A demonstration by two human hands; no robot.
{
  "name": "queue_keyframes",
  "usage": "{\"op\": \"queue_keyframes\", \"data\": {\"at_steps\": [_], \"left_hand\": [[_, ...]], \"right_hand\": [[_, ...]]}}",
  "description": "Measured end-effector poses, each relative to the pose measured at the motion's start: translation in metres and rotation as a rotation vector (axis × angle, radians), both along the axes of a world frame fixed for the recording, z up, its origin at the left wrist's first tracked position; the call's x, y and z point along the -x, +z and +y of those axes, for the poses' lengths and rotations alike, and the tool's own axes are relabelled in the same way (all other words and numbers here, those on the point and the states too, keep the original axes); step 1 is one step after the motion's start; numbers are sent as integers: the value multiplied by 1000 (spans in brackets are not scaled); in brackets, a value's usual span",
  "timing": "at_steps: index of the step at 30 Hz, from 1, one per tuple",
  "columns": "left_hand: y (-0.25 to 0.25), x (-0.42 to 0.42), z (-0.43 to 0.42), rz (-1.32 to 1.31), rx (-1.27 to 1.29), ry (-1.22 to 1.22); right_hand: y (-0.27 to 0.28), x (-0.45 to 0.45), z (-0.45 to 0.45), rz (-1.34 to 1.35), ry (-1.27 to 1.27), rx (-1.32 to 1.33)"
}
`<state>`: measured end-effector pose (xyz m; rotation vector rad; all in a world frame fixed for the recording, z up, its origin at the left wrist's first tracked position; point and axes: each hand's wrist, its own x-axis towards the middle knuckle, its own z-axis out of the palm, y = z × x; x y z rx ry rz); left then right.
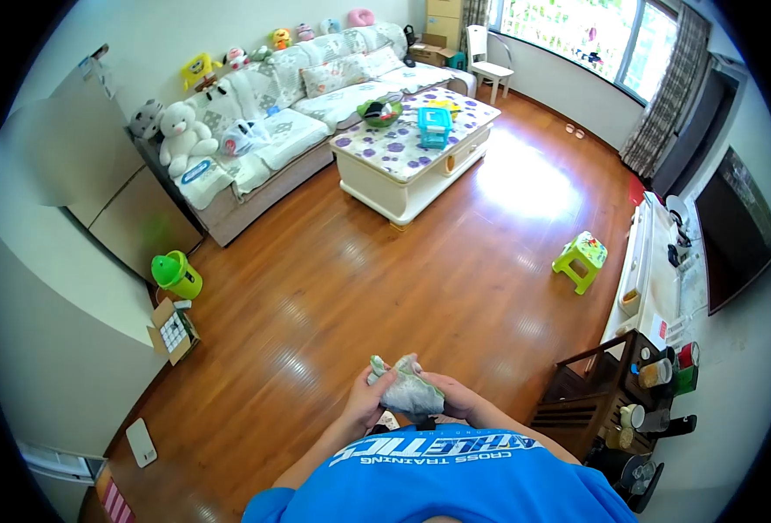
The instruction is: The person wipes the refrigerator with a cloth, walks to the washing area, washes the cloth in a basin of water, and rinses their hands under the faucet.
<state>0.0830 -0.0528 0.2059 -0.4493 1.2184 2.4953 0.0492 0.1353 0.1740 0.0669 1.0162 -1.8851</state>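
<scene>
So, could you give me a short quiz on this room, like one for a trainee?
1. True or false: the left hand and the right hand both hold the crumpled cloth.
2. What is the main colour of the small stool? a) red b) bright green c) black
3. Fill in: the blue container stands on the low ____.

Key: 1 true; 2 b; 3 table.

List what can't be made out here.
Head view:
- Crumpled pale cloth: underside hidden by its folds, the left hand and right hand.
- Green plastic bowl: contents too small to identify.
- Pink-and-white striped mat: cut off by bottom edge.
</scene>
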Motion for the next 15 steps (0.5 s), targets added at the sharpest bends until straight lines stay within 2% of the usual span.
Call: {"op": "queue_keyframes", "data": {"at_steps": [2,4,5,6,8,9,10,11,12,13,15], "left_hand": [[-3,3,-10,12,-37,92],[-3,6,-16,148,170,373],[2,5,-20,218,343,391],[7,3,-24,213,342,399],[12,-1,-32,644,912,357],[14,0,-37,804,943,291],[18,0,-43,794,942,296],[23,1,-49,902,1041,113],[29,3,-53,1004,1132,-78],[22,4,-57,995,1115,-162],[20,5,-62,1034,1100,-166]], "right_hand": [[13,5,-16,-65,9,35],[27,11,-33,-134,15,69],[32,14,-41,-128,46,109],[36,18,-49,-118,77,149],[44,22,-64,-150,117,140],[45,24,-70,-172,163,79],[47,24,-75,-199,210,20],[46,23,-81,-204,217,14],[45,21,-87,-147,100,64],[46,19,-93,-93,-17,114],[53,21,-99,-205,-41,32]]}}
